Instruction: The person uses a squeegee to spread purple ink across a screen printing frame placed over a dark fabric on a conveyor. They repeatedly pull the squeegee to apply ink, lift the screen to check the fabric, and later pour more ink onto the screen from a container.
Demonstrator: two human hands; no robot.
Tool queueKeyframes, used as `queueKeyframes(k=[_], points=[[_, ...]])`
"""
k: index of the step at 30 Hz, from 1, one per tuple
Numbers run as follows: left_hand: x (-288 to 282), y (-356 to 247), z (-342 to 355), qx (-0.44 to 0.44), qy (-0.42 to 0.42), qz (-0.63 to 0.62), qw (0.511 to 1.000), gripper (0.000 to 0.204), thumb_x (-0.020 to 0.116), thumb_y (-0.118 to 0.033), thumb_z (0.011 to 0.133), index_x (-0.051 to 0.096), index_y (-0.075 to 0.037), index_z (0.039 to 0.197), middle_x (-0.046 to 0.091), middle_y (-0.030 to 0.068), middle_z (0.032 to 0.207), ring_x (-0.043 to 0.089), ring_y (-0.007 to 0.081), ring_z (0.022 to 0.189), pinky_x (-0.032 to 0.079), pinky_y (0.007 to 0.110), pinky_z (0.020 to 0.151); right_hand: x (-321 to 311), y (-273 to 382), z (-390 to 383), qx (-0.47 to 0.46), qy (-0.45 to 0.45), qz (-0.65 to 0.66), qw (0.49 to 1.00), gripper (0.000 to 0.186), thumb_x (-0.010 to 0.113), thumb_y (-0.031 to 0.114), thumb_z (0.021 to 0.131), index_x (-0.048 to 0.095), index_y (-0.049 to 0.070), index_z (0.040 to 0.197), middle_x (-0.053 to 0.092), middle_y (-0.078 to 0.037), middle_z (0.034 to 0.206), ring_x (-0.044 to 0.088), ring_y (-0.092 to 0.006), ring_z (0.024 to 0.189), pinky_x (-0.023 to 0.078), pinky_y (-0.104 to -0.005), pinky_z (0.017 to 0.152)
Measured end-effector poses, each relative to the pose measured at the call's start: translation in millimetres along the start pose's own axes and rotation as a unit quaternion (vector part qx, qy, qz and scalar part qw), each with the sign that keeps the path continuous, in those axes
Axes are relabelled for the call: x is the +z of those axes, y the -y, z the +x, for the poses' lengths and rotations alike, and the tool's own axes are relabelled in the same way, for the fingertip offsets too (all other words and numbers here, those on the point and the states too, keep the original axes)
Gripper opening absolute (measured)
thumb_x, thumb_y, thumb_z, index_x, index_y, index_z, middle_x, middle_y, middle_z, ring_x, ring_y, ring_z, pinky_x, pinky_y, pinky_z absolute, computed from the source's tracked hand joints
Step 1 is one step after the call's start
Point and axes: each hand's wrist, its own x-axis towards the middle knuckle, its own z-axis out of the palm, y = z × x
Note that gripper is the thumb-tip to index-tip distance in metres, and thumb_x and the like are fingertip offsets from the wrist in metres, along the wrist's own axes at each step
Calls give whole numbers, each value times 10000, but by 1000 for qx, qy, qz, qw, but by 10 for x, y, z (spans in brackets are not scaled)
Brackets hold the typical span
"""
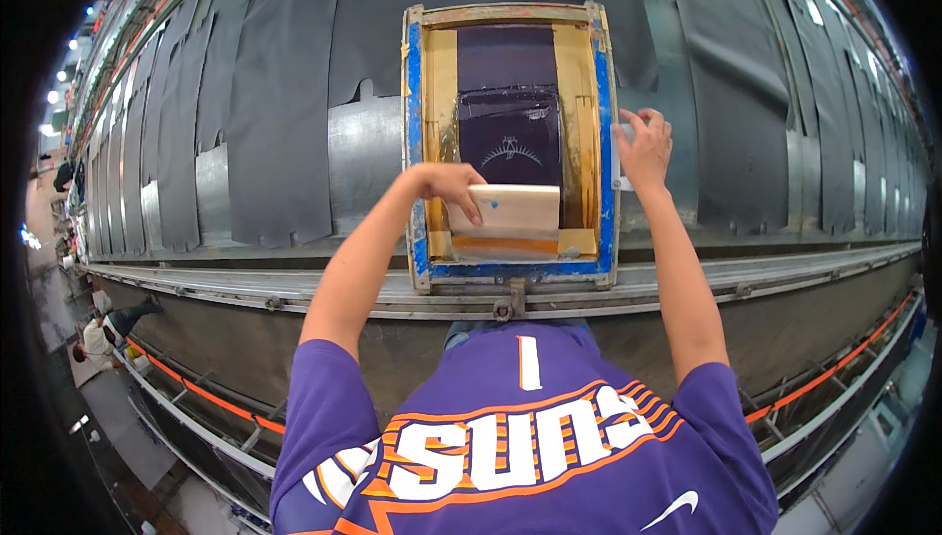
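Observation:
A screen-printing frame (413, 142) with blue tape along its sides lies in front of me on a long table. Within it, the dark mesh window (510, 118) shows a pale curved line design. My left hand (449, 185) reaches over the frame's left side and grips a cream-coloured squeegee (518, 203) by its left end. The squeegee stands across the near end of the window, just below the design. Beside the frame's right rail is my right hand (648, 150), fingers bent and apart, holding nothing I can see. Whether it touches the rail, I cannot tell.
Dark grey sheets (280, 103) lie side by side along the metal table (368, 142), left and right of the frame. A metal rail (667, 285) runs along the near edge, with a clamp-like fitting (503, 309) below the frame. Far left, another person (98, 339) is bent over.

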Motion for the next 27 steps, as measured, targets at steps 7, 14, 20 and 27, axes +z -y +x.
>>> queueKeyframes(k=[7,14,20,27], points=[[-635,-593,-138,114,-425,167,882,307,788,-118,757,768,-101,1062,762,98,878,716,261,797,549,323,772,-336,1046,844,-170,250,126,945,414,732,326,868,699,76,1196,657,-135,1196,607,-309,1138,476,-410,998],[863,37,153,170,-607,320,707,389,605,45,825,766,-201,1079,734,49,1109,679,251,1039,537,372,886,83,856,-591,-168,115,180,962,279,563,-36,797,699,10,1036,643,-163,1034,605,-339,1019,522,-409,888],[807,-25,-136,190,-541,266,775,428,639,59,782,761,-185,1113,742,56,1110,694,248,1014,547,382,880,-214,866,-641,-168,175,194,951,328,697,-35,701,704,36,1021,632,-115,1013,618,-304,1002,535,-408,861],[-172,-487,76,184,-565,216,774,331,646,54,785,772,-126,1032,748,77,1082,700,293,982,549,382,886,204,815,415,-177,98,188,961,227,641,-17,756,727,41,957,651,-132,972,618,-319,1005,522,-421,886]])
